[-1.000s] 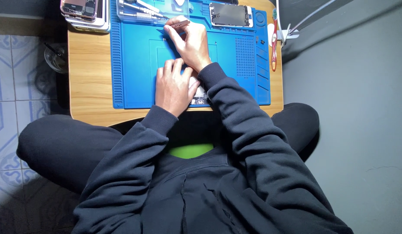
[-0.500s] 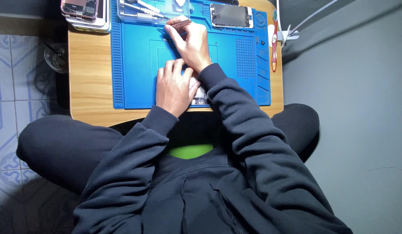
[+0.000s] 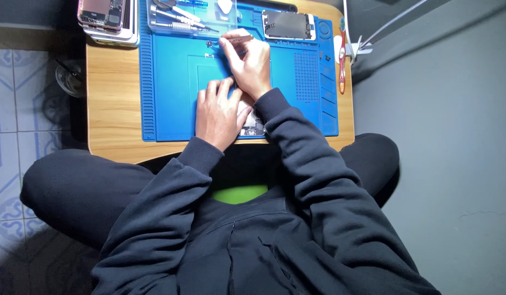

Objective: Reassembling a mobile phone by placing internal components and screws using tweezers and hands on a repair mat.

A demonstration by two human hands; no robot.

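My left hand lies flat, fingers together, on an opened phone near the front edge of the blue work mat; only a corner of the phone shows. My right hand is further back on the mat, fingers closed on a thin tool whose tip points left toward small parts on the mat. Both arms wear dark sleeves.
A clear tray of tools and a phone screen panel lie at the mat's far edge. A stack of phones sits at the far left of the small wooden table. A red-handled tool lies at the right edge. Tiled floor is left.
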